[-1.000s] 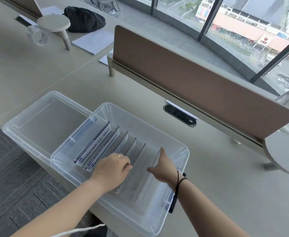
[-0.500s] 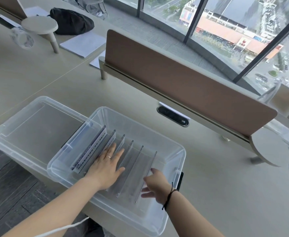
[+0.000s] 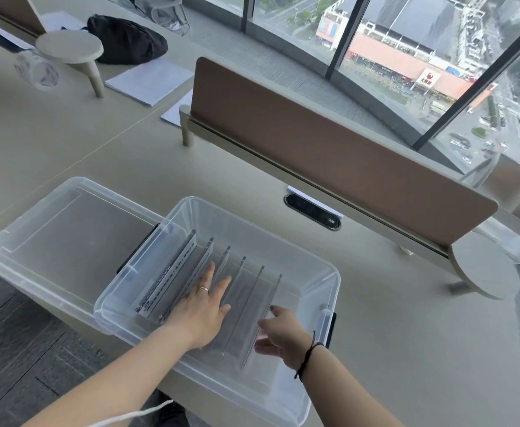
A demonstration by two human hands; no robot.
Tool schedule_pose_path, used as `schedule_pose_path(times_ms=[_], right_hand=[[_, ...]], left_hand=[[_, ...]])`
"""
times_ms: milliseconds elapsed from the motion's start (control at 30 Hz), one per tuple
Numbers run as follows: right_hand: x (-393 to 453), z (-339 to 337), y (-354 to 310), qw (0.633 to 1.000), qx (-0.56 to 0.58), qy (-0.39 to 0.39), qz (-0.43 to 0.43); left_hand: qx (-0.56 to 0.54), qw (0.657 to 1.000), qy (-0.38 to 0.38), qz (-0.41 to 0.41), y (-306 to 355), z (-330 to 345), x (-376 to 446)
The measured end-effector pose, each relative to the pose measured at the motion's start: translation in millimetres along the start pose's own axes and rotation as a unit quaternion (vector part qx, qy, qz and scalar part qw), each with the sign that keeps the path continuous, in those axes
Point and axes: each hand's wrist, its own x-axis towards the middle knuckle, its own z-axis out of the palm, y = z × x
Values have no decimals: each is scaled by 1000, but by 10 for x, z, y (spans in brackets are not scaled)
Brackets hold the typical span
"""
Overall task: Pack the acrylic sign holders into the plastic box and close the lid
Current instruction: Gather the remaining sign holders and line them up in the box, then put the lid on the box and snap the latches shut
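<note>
A clear plastic box (image 3: 298, 254) stands at the desk's near edge. Several acrylic sign holders (image 3: 252, 291) stand on edge inside it in a row; the two at the left carry printed inserts (image 3: 178, 272). My left hand (image 3: 203, 309) lies flat with fingers spread on the tops of the left holders. My right hand (image 3: 280, 334) hovers inside the box at the right end of the row, fingers apart, holding nothing. The clear lid (image 3: 58, 241) lies upturned on the desk to the left, partly under the box.
A brown divider panel (image 3: 329, 155) runs across the desk behind the box, with a black cable grommet (image 3: 312, 211) in front of it. Papers (image 3: 149, 81), a black bag (image 3: 126, 38) and a small round stand (image 3: 69, 49) sit far left. Floor lies below the near edge.
My left hand opened from a loose fist and spread flat over the left holders. My right hand drew back from the last holder toward the box's near right side.
</note>
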Motion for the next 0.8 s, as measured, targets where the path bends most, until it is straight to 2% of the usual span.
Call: schedule_pose_path(times_ms=[300, 467, 567, 667, 800], right_hand=[[-87, 78, 45, 999, 0, 49, -13], [-91, 162, 89, 990, -37, 129, -37], [-154, 181, 46, 981, -33, 178, -71], [-265, 200, -10, 962, -78, 230, -122], [-401, 234, -217, 946, -143, 219, -189]], left_hand=[[-20, 999, -19, 21, -55, 3, 12], [-46, 996, -35, 65, -123, -96, -16], [-58, 992, -24, 113, -149, -216, -7], [-61, 986, 6, 153, -140, -358, 17], [-89, 981, 23, 173, -57, -561, -109]])
